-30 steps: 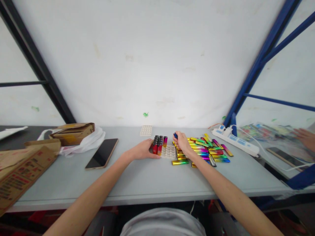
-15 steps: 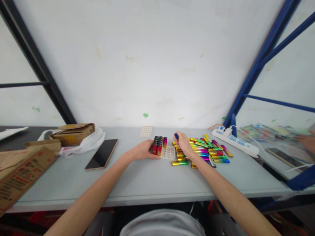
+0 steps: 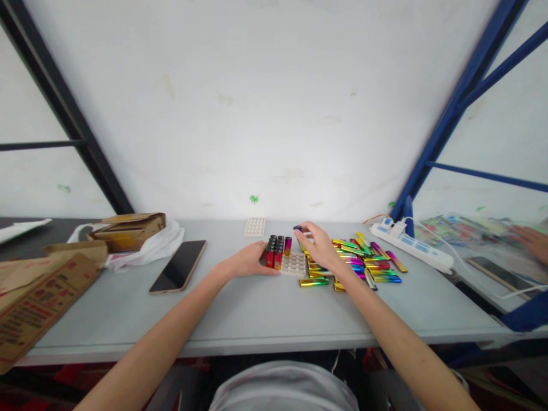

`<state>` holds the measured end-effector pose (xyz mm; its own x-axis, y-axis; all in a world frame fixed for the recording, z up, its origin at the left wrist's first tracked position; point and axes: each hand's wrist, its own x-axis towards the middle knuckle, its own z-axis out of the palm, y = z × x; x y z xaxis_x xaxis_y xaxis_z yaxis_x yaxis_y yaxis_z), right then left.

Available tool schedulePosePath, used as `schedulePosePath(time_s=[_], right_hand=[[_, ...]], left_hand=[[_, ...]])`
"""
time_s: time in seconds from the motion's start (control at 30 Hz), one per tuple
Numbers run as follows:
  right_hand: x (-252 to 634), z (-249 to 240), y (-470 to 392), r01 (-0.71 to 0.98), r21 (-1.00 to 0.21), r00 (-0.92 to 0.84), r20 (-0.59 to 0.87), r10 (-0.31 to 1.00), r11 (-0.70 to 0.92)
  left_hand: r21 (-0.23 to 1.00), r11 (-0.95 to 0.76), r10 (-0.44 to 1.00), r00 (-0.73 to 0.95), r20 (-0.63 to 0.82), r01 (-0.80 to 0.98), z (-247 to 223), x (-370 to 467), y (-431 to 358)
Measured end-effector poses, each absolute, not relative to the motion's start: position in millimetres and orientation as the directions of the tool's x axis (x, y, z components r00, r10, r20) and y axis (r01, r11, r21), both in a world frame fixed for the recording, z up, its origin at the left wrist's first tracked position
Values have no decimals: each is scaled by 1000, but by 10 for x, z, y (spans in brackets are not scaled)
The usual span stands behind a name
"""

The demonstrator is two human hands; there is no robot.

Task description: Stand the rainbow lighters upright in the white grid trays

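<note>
We can't read the red-and-black print (image 3: 40,311) on the carton (image 3: 51,288), way left of our left grip (image 3: 248,260). That grip sits thumb and fingers apart around red lighters (image 3: 274,258) upright in the off-white tray (image 3: 295,264). Our right grip (image 3: 319,245) is pinched on a blue-tipped lighter (image 3: 297,228), shiny lighters (image 3: 356,262) heaped on the tabletop (image 3: 257,319) just right of it.

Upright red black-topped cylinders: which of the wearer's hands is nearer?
Left. The left hand cups the cylinders from the left; the right hand is apart, to their right.
</note>
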<state>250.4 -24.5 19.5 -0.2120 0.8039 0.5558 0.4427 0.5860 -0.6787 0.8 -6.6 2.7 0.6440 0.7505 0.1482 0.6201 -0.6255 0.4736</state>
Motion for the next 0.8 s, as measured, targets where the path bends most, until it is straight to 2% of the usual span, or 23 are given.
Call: schedulePosePath(time_s=[0.07, 0.13, 0.23, 0.37, 0.57, 0.7, 0.8], right_hand=[[2508, 207, -257, 505, -589, -260, 593, 762, 631], [2516, 210, -263, 553, -540, -324, 562, 761, 634], [2527, 197, -268, 566, -540, -396, 484, 780, 623], [2537, 171, -260, 543, -556, -433, 456, 777, 629], [2570, 139, -204, 583, -469, -503, 433, 748, 664], [2529, 89, -176, 643, -465, -458, 403, 792, 609], [2560, 105, -159, 728, -418, -397, 389, 831, 543]], left_hand=[[470, -630, 747, 648, 149, 618, 8, 1, -51], [472, -636, 742, 651, 158, 611, -14, -6, -35], [483, -639, 739, 653, 168, 599, -31, -11, -26], [506, -621, 748, 646, 154, 599, -18, -6, -44], [489, -631, 744, 648, 161, 603, -32, -6, -33], [493, -633, 742, 650, 164, 597, -35, -9, -32], [497, -617, 755, 637, 154, 611, -19, -8, -44]])
